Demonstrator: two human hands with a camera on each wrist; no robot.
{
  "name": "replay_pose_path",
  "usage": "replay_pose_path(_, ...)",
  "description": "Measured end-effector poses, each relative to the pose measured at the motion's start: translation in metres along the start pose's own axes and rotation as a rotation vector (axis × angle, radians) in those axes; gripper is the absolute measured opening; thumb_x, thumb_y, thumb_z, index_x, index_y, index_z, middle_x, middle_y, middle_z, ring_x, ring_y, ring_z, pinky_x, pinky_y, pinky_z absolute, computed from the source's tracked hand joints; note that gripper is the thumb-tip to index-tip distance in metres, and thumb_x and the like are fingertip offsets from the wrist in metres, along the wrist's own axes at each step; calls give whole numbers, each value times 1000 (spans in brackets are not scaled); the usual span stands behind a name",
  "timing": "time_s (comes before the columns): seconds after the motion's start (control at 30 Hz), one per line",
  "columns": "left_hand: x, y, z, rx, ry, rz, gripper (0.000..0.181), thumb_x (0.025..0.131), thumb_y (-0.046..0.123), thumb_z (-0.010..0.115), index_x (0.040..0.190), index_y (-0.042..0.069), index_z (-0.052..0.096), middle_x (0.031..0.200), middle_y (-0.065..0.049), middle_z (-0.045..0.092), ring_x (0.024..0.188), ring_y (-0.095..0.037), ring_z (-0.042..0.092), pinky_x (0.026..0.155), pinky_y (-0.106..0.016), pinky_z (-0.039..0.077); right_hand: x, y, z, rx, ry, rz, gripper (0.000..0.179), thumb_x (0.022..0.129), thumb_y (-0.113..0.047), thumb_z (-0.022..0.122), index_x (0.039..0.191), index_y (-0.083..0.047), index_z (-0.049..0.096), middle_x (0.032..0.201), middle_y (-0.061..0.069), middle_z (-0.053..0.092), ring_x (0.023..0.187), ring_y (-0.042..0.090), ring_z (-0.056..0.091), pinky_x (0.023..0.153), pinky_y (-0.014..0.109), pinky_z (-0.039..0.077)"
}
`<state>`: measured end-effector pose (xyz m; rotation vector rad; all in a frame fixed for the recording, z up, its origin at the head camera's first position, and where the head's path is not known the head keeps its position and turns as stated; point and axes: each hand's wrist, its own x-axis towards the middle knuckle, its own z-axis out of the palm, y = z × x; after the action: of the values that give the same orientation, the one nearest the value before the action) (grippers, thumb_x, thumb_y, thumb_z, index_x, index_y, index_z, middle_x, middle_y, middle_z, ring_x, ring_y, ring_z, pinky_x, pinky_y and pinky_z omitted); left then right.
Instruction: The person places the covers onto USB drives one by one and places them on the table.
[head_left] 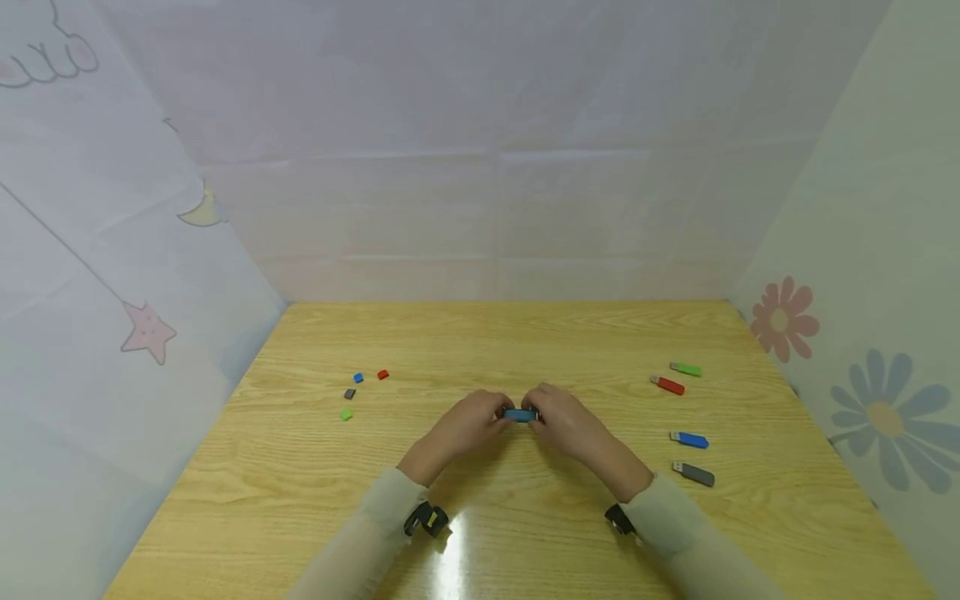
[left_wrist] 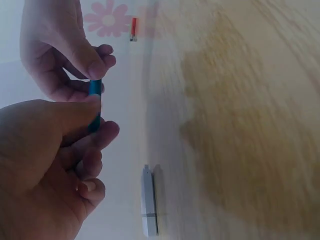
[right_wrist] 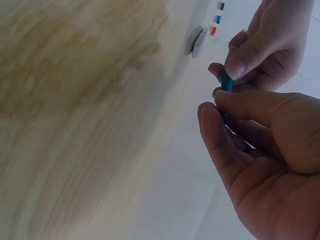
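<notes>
Between both hands, above the table, is a small teal-blue USB stick [head_left: 520, 415]; fingers hide its ends. The left hand [head_left: 472, 422] pinches its left end between thumb and fingers, and the right hand [head_left: 572, 425] pinches the other. The two hands nearly meet. In the left wrist view the teal stick [left_wrist: 95, 92] runs from the near left hand [left_wrist: 55, 155] up to the right hand [left_wrist: 67, 47]. From the right wrist, only short stretches of the stick [right_wrist: 227, 84] show between the fingertips.
On the right lie USB sticks with bare plugs: green [head_left: 686, 369], red [head_left: 669, 385], blue [head_left: 690, 439] and grey [head_left: 693, 474]. Small caps lie left: blue [head_left: 358, 377], red [head_left: 383, 374], grey [head_left: 349, 394], green [head_left: 347, 414]. A whitish stick [left_wrist: 148, 205] lies on the table [head_left: 300, 517].
</notes>
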<state>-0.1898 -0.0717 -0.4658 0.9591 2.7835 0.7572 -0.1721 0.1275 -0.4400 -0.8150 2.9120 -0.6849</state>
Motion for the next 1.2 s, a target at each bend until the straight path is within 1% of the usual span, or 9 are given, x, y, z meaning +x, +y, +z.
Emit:
replay_pose_path(0.1,-2,-3,4,149,34,44,17,97,16,71,111,6,74,97,-1,71,89,-14,59,79,-25,51,4,1,6,-3,-48,37,10,91,-3,73,101,-6,70,91,2,62,77,13,55,70,32,51)
replay_pose_path(0.13,-3,-3,5,180,45,48,16,96,17,72,109,7,75,97,0,70,89,-15,57,79,-25,51,5,2,8,-7,-65,50,9,92,-3,72,100,-7,71,91,1,62,77,12,55,70,32,51)
replay_pose_path(0.27,-5,-4,9,265,68,66,10,96,18,72,102,11,77,92,2,67,82,-14,52,74,-23,48,9,3,16,-19,-109,68,8,92,-3,72,98,-8,70,90,1,61,78,13,55,72,34,51)
replay_pose_path(0.4,-5,-6,14,351,75,98,8,95,15,71,99,11,77,90,1,69,81,-14,54,75,-24,48,11,4,23,-24,-130,72,9,91,-1,72,96,-8,68,88,1,58,77,15,54,72,35,51)
replay_pose_path(0.47,-5,-7,16,380,74,100,7,95,15,71,98,11,77,91,2,71,80,-15,55,76,-25,48,11,4,26,-34,-138,72,10,91,-1,72,96,-8,68,89,2,57,77,15,54,71,35,51)
replay_pose_path(0.83,-4,-5,18,434,42,68,10,98,20,68,97,15,76,91,4,68,80,-13,52,70,-23,43,10,0,28,-72,-129,71,9,91,0,71,95,-7,68,88,3,56,75,16,55,69,35,51)
replay_pose_path(0.97,-3,-4,17,448,50,69,9,98,21,69,98,15,75,91,4,67,80,-13,51,69,-23,42,10,-1,24,-66,-125,77,9,91,1,70,97,-5,68,88,4,56,74,17,54,69,36,51)
replay_pose_path(1.1,-2,-3,16,462,51,72,9,98,21,69,99,16,75,91,4,67,80,-13,51,69,-23,43,10,-1,21,-64,-133,90,10,91,1,70,99,-5,68,89,4,56,74,17,54,69,36,51)
replay_pose_path(1.2,-2,-2,16,461,36,60,10,98,23,69,100,16,75,91,4,67,80,-13,51,70,-24,43,9,0,21,-63,-149,96,11,91,-1,71,101,-5,68,89,4,56,74,16,53,69,35,51)
